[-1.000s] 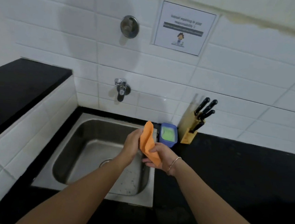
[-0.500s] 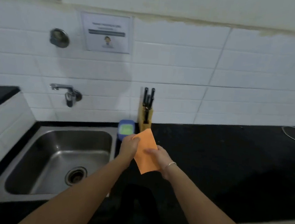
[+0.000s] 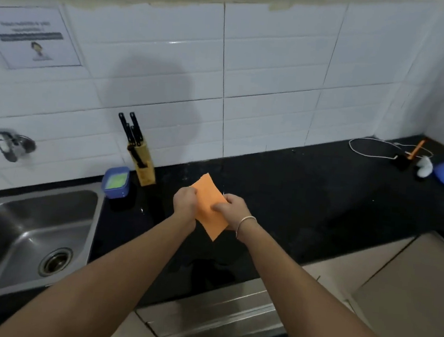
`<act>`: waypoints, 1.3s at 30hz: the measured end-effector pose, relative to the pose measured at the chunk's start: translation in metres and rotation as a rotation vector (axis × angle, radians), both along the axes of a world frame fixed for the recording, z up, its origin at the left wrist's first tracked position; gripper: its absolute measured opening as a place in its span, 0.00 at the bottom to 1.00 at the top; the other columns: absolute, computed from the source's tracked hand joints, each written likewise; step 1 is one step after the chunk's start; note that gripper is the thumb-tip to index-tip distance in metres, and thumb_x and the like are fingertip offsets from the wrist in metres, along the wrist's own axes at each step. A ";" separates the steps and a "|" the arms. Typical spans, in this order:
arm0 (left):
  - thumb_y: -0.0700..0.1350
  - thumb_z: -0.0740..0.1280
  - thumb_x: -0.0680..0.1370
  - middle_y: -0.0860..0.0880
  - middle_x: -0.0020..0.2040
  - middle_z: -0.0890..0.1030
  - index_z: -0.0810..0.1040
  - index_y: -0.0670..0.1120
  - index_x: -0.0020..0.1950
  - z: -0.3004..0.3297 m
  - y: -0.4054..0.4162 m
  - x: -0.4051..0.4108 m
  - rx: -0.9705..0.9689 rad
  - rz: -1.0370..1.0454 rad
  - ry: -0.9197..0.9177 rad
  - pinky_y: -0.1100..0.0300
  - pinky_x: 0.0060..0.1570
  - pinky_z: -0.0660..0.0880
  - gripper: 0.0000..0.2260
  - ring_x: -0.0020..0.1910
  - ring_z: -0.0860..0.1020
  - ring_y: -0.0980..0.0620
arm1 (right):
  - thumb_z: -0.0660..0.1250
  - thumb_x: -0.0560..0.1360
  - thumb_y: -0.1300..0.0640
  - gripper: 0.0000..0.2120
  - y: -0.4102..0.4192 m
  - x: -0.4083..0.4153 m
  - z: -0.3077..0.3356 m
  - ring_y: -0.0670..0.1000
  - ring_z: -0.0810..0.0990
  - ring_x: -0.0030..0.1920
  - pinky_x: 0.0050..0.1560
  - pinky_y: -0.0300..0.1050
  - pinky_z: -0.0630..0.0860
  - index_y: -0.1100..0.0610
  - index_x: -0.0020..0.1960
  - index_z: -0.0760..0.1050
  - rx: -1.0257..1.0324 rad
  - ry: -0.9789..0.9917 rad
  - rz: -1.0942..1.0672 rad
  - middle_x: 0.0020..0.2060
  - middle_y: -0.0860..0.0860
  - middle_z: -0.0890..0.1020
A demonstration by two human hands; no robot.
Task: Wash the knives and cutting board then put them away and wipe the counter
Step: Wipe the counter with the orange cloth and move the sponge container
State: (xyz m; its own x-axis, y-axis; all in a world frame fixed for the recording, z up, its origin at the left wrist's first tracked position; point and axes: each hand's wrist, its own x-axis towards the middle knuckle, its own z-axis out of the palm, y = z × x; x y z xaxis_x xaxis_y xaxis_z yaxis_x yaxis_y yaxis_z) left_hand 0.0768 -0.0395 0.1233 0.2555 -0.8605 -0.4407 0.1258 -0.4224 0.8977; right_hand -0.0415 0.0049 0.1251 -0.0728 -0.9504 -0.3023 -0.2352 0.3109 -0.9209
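**Cloth in both hands above the surface; wiping not yet begun**

Hands: The left hand [image 3: 185, 202] grips the left edge of the orange cloth [image 3: 209, 207], fingers curled round it. The right hand [image 3: 232, 208] pinches the right edge, thumb on top. The cloth is stretched between them as a flat, roughly diamond-shaped sheet, held over the black surface [image 3: 307, 197]. Whether its lower corner touches the surface cannot be told.

Task items: Black-handled knives [image 3: 130, 128] stand in the wooden block [image 3: 142, 161] against the tiled wall, just right of a blue tub [image 3: 115, 182]. The sink [image 3: 8, 230] lies to the left and appears empty. No cutting board is in view. On this evidence washing and storing look finished, and the wipe is the step in hand.

Risks noted:
- The block and tub stand near the cloth. A wide sweep to the left could knock either one; the block is tall and narrow and would tip readily.
- A white cable [image 3: 364, 150] and small items lie at the far right of the surface. A stroke carried that far could drag them or wet them.
- Droplets glint on the surface near the hands. A cloth held by its edges only gives weak pressure and may smear instead of lifting water.
- Dark surface and dim light hide residue; missed patches are likely.
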 end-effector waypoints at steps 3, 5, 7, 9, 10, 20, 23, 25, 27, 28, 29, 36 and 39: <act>0.45 0.61 0.83 0.46 0.52 0.76 0.75 0.49 0.51 -0.007 -0.014 -0.018 0.006 -0.059 -0.022 0.43 0.61 0.73 0.04 0.55 0.75 0.43 | 0.67 0.80 0.51 0.09 -0.006 -0.021 0.001 0.55 0.80 0.54 0.57 0.58 0.81 0.53 0.58 0.76 0.042 -0.159 0.037 0.54 0.54 0.80; 0.45 0.63 0.81 0.42 0.56 0.78 0.76 0.48 0.51 -0.016 -0.026 -0.034 0.042 -0.107 0.034 0.40 0.63 0.74 0.03 0.57 0.78 0.40 | 0.62 0.82 0.44 0.15 -0.007 -0.039 -0.001 0.55 0.81 0.52 0.55 0.54 0.81 0.53 0.60 0.76 0.109 -0.350 0.044 0.53 0.54 0.82; 0.45 0.64 0.79 0.38 0.59 0.80 0.78 0.46 0.54 -0.023 -0.036 -0.057 0.071 -0.153 0.094 0.39 0.62 0.76 0.06 0.58 0.80 0.38 | 0.56 0.83 0.40 0.22 -0.010 -0.060 -0.006 0.58 0.83 0.49 0.56 0.54 0.80 0.54 0.59 0.79 0.146 -0.451 -0.023 0.49 0.57 0.84; 0.45 0.65 0.79 0.39 0.59 0.79 0.77 0.46 0.56 -0.026 -0.048 -0.084 0.060 -0.225 0.127 0.40 0.61 0.76 0.07 0.58 0.79 0.38 | 0.55 0.84 0.41 0.22 -0.023 -0.083 -0.015 0.61 0.83 0.54 0.59 0.56 0.79 0.57 0.59 0.79 0.124 -0.426 -0.160 0.53 0.60 0.84; 0.45 0.66 0.79 0.40 0.59 0.79 0.76 0.46 0.57 -0.026 -0.052 -0.097 0.045 -0.273 0.138 0.40 0.61 0.76 0.08 0.58 0.79 0.39 | 0.57 0.84 0.43 0.21 -0.028 -0.094 -0.021 0.60 0.82 0.56 0.58 0.55 0.80 0.58 0.60 0.78 0.106 -0.398 -0.237 0.56 0.61 0.83; 0.43 0.62 0.81 0.47 0.46 0.78 0.78 0.45 0.52 -0.042 -0.131 -0.177 -0.188 -0.371 -0.218 0.57 0.42 0.72 0.05 0.43 0.75 0.52 | 0.52 0.78 0.28 0.35 -0.103 -0.155 -0.035 0.63 0.82 0.59 0.60 0.60 0.79 0.55 0.65 0.79 0.238 -0.874 -0.382 0.57 0.61 0.84; 0.42 0.63 0.81 0.48 0.45 0.78 0.79 0.44 0.52 -0.052 -0.144 -0.201 -0.224 -0.311 -0.294 0.60 0.38 0.68 0.06 0.41 0.75 0.53 | 0.64 0.79 0.41 0.22 -0.119 -0.180 -0.033 0.63 0.81 0.59 0.64 0.63 0.76 0.55 0.64 0.76 0.277 -0.767 -0.334 0.57 0.61 0.83; 0.42 0.64 0.81 0.48 0.46 0.79 0.80 0.44 0.53 -0.053 -0.152 -0.221 -0.243 -0.277 -0.355 0.61 0.37 0.68 0.06 0.41 0.76 0.54 | 0.66 0.80 0.52 0.16 -0.134 -0.204 -0.035 0.62 0.80 0.59 0.63 0.63 0.76 0.56 0.66 0.73 0.311 -0.626 -0.299 0.58 0.61 0.82; 0.46 0.65 0.81 0.49 0.51 0.80 0.79 0.46 0.60 -0.062 -0.159 -0.234 -0.229 -0.288 -0.412 0.61 0.39 0.71 0.09 0.44 0.77 0.55 | 0.63 0.80 0.59 0.11 -0.149 -0.230 -0.035 0.63 0.79 0.58 0.63 0.64 0.76 0.58 0.61 0.72 0.336 -0.553 -0.332 0.56 0.61 0.80; 0.49 0.66 0.81 0.50 0.56 0.80 0.77 0.47 0.65 -0.071 -0.161 -0.238 -0.218 -0.319 -0.440 0.59 0.44 0.74 0.13 0.49 0.78 0.54 | 0.62 0.79 0.61 0.06 -0.154 -0.244 -0.036 0.63 0.79 0.57 0.63 0.64 0.75 0.58 0.56 0.72 0.353 -0.514 -0.351 0.54 0.61 0.79; 0.52 0.66 0.81 0.49 0.62 0.79 0.74 0.48 0.70 -0.081 -0.161 -0.239 -0.196 -0.368 -0.487 0.55 0.53 0.76 0.18 0.56 0.78 0.51 | 0.62 0.78 0.62 0.04 -0.160 -0.258 -0.037 0.63 0.78 0.57 0.63 0.63 0.75 0.58 0.53 0.71 0.364 -0.456 -0.367 0.52 0.60 0.79; 0.62 0.58 0.83 0.47 0.84 0.43 0.47 0.50 0.84 -0.160 -0.126 -0.241 0.200 -0.802 -1.007 0.38 0.78 0.47 0.35 0.83 0.42 0.42 | 0.60 0.81 0.53 0.19 -0.179 -0.393 -0.064 0.60 0.77 0.63 0.65 0.53 0.73 0.57 0.68 0.77 0.042 0.358 -0.258 0.66 0.57 0.78; 0.65 0.52 0.83 0.47 0.81 0.29 0.34 0.52 0.82 -0.178 -0.111 -0.251 0.239 -0.908 -1.129 0.38 0.77 0.35 0.37 0.79 0.30 0.41 | 0.56 0.74 0.59 0.26 -0.172 -0.451 -0.101 0.63 0.72 0.66 0.68 0.59 0.68 0.61 0.72 0.69 -0.076 0.977 0.097 0.71 0.60 0.72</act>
State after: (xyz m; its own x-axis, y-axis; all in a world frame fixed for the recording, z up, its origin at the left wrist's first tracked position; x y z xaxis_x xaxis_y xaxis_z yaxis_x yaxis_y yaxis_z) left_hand -0.1742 -0.1502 -0.0551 -0.0238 -0.8472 -0.5307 -0.9642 -0.1209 0.2362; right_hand -0.4926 -0.1674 0.0240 -0.1792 -0.9799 -0.0883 -0.9248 0.1983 -0.3245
